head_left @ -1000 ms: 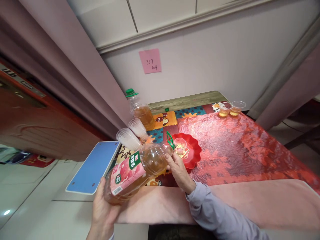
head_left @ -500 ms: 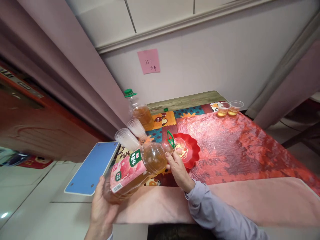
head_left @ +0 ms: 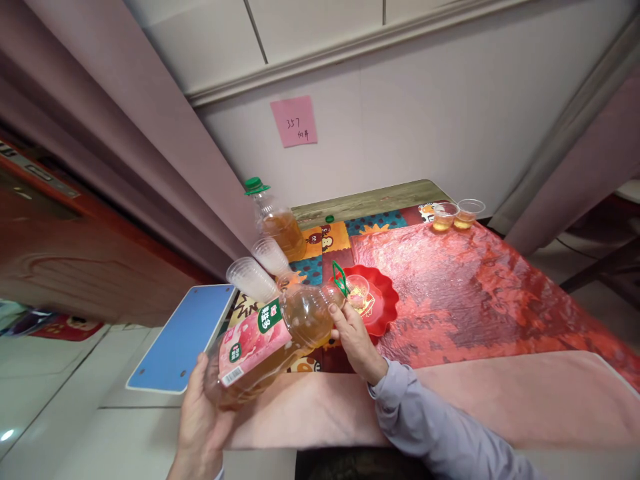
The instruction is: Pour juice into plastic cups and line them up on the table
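Note:
A large juice bottle (head_left: pixel 260 343) with a pink label and amber drink inside lies tilted in both my hands, neck toward the right. My left hand (head_left: pixel 203 407) supports its base from below. Around the neck, my right hand (head_left: pixel 353 333) is closed. A green handle ring stands up by the bottle's mouth, which is over a clear plastic cup (head_left: pixel 361 293). That cup sits in a red scalloped dish (head_left: pixel 387 303), with a little yellowish liquid apparently in it. My right fingers partly hide the bottle's mouth.
Behind the bottle lie two stacks of clear cups (head_left: pixel 253 279). A second juice bottle (head_left: pixel 283 230) with a green cap (head_left: pixel 256 185) stands at the back left. Two cups of drink (head_left: pixel 444 217) stand at the far right; a loose green cap (head_left: pixel 329 219) lies near the back edge.
The view has shifted very slightly. My hands keep the bottle in the same tilt over the dish, with no other clear change.

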